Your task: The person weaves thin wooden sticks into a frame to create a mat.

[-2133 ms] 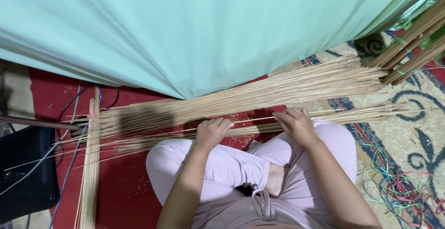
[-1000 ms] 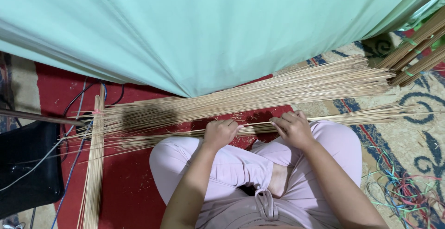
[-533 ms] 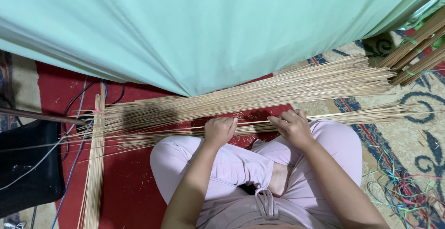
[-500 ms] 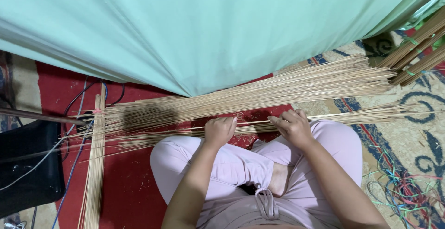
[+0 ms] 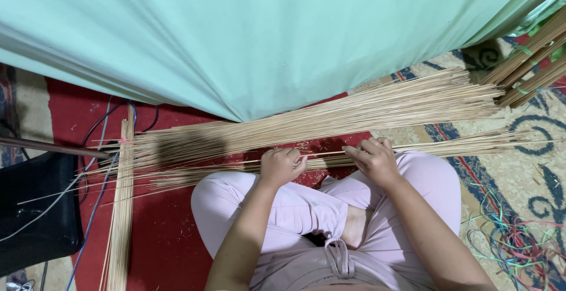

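Floor level, seen from above: pale green cloth (image 5: pixel 265 32) is hanging across the top of the view, with a red mat (image 5: pixel 159 232) under it and a patterned carpet (image 5: pixel 530 149) lying to the right.

Far left: a dark case (image 5: pixel 35 220) is sitting on the floor, with blue and white cables (image 5: pixel 100 167) running beside it. A tied bundle of sticks (image 5: pixel 121 208) is lying lengthwise, near the case.

Centre: a long spread of thin bamboo sticks (image 5: pixel 306 126) is lying crosswise on the mat and carpet, just in front of the person's knees in pink trousers (image 5: pixel 295 208).

Left hand (image 5: pixel 282 166) is curling closed, gripping a single thin stick (image 5: pixel 324 154) at its left part. Right hand (image 5: pixel 372 160) is resting on the same stick further right, fingers bent and pinching it. The stick is lying between both hands, just above the nearest row of sticks.

Right: more stick bundles (image 5: pixel 530 61) are leaning in at the top corner; loose coloured strings (image 5: pixel 513 238) are lying tangled on the carpet, well apart from the hands.
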